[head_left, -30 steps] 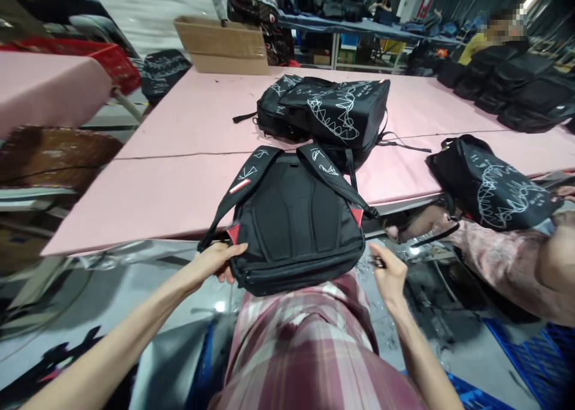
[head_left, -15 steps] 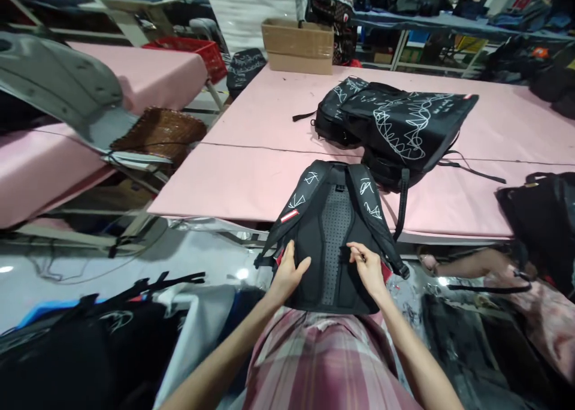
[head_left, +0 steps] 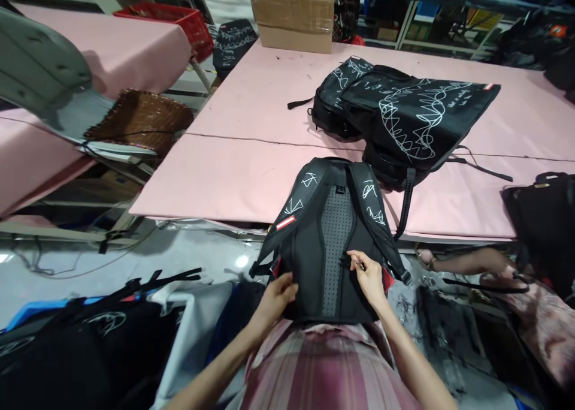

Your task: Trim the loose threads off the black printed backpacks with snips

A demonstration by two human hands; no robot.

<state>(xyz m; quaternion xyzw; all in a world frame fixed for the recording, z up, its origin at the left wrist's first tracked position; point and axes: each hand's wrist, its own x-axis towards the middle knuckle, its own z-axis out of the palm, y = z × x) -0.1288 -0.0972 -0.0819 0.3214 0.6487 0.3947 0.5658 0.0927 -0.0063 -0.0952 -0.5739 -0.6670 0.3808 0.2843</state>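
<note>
A black backpack (head_left: 332,236) lies with its back panel and shoulder straps facing up, its top on the pink table and its lower end against my lap. My left hand (head_left: 276,296) is over the panel's lower left edge, fingers curled in toward the thumb; what they hold, if anything, does not show. On the panel's right half, my right hand (head_left: 371,278) is closed around a small dark tool (head_left: 360,265), mostly hidden by the fingers. White scribbles mark both straps, and a red-and-white label sits on the left one.
More black backpacks (head_left: 404,116) with white drawings lie on the pink table (head_left: 224,176). Behind them stands a cardboard box (head_left: 294,20). At lower left, a grey bin (head_left: 179,338) adjoins piled black bags (head_left: 81,350). Another person's arm (head_left: 467,260) reaches in at right.
My left hand has moved down and left on the panel, and its spread fingers have curled in. My right hand stays nearly in place. The view has tilted slightly downward.
</note>
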